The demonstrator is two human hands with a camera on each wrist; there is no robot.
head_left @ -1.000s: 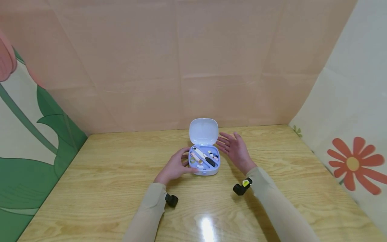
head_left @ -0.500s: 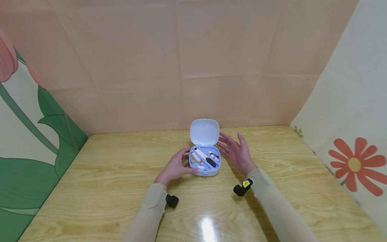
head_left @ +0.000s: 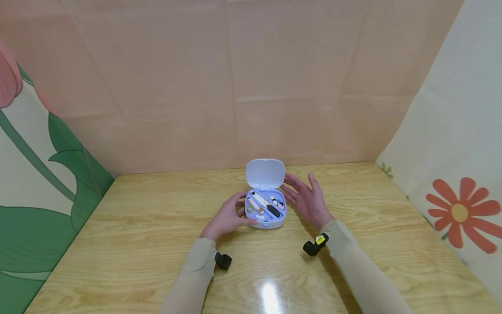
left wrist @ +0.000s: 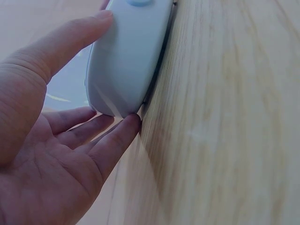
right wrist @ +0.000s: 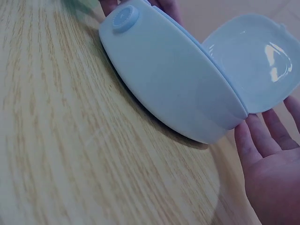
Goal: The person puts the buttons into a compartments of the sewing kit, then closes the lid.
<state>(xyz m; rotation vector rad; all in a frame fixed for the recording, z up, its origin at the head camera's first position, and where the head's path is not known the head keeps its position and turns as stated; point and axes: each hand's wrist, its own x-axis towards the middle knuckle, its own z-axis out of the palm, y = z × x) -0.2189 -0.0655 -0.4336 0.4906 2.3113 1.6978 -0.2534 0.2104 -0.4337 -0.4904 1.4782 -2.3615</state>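
Note:
A small lavender-blue box (head_left: 270, 225) stands on the table with its hinged lid (head_left: 265, 173) raised at the back. Slanting across its divided tray lies a slim white tool with a black end (head_left: 273, 210). Around it are a pinkish stick-like item (head_left: 256, 205) and several small round pieces (head_left: 277, 202), too small to identify. My left hand (head_left: 225, 216) grips the box's left side, thumb on the front wall and fingertips at the side. My right hand (head_left: 310, 203) has its fingers extended; in the right wrist view their tips reach the lid (right wrist: 248, 61) near the hinge side.
The wooden table (head_left: 137, 244) runs back to a pinkish-brown sheet (head_left: 176, 87). Flower-patterned sheets flank it, with green leaves (head_left: 35, 235) on the left and a red flower (head_left: 457, 213) on the right. Black wrist cameras (head_left: 223, 261) sit on both sleeves.
The raised lid has tipped slightly forward, its top edge now lower. My right hand's fingers shifted a little at its side. The left hand and the box stay in place.

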